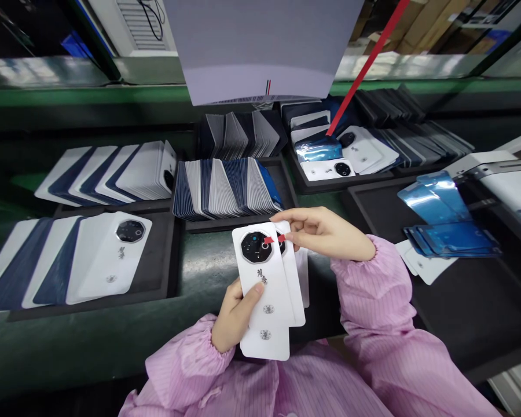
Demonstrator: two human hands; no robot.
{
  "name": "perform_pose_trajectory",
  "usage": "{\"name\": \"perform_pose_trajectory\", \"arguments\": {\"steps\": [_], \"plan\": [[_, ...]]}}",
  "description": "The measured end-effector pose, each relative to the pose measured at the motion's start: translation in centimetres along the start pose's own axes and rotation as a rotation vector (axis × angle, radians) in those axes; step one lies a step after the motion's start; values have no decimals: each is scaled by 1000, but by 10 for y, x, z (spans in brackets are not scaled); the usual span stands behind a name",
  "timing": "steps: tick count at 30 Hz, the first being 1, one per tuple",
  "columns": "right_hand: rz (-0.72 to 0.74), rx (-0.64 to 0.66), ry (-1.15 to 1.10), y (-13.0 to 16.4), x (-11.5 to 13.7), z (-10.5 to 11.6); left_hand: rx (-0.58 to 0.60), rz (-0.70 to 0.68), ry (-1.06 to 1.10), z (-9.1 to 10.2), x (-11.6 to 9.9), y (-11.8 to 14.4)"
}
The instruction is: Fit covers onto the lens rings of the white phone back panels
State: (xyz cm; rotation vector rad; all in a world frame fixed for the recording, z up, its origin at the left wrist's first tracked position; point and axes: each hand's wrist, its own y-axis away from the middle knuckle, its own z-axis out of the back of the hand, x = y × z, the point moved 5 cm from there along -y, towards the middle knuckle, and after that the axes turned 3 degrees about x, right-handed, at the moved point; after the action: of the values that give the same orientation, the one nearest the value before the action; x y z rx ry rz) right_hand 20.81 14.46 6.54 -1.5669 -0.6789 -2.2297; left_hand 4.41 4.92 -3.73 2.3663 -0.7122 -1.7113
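My left hand [238,315] grips several overlapping white phone back covers [282,295], thumb on top and fingers behind. The front cover has a dark octagonal camera area, black lettering and a small round emblem. Small red tabs [269,240] lie across the camera areas of the front two covers. My right hand [316,231] is closed at the upper right of the fanned covers, thumb and index finger at the second cover's top edge and red tab. Another white piece shows behind, below my right hand.
Black trays [156,272] on the left hold rows of white and dark blue covers [108,260]. A middle tray holds upright stacks [226,188]. Blue film-covered pieces [451,237] lie on the right tray. A red strip [369,66] slants down beside a hanging sheet [264,46].
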Motion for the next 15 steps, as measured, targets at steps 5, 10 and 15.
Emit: {"name": "perform_pose_trajectory", "arguments": {"steps": [5,10,15], "plan": [[21,-1,23,-2,-3,-1,-16,30,12,1,3,-1],[6,-1,11,-4,-6,-1,-35,55,37,2,7,0],[13,1,-51,-5,-8,-1,-67,9,10,5,7,-1]]}}
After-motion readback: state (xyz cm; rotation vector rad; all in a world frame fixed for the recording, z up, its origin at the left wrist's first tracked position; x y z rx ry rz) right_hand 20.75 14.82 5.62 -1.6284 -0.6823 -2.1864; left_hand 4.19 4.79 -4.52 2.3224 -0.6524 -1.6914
